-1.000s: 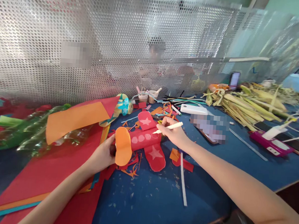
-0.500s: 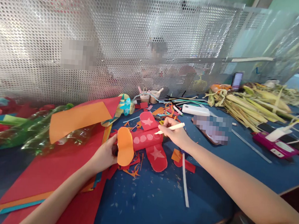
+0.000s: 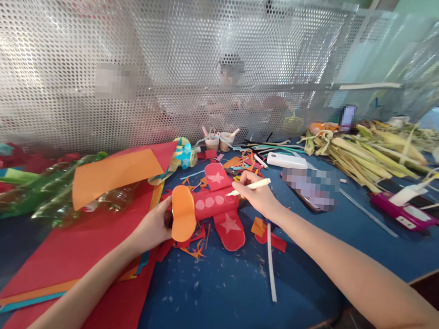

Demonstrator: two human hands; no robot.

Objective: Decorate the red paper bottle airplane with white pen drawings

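Note:
A red paper airplane model has wings with pale stars, a row of pale round windows along its body and an orange tail piece. My left hand is closed around its left end, behind the orange piece, with some fingers hidden. In my right hand is a white marker, pinched between thumb and fingers. The marker's tip touches the red body at the right end of the row of circles. Red and orange paper scraps lie under and around the model.
Red, orange and blue sheets are stacked at left, with green plastic bottles beyond. A phone, white power bank, purple power strip and dried husks lie at right. A perforated metal screen stands behind.
The marker tip has shifted very slightly on the red body, where a pale curved outline shows. Both hands keep their hold, and the view has moved a little.

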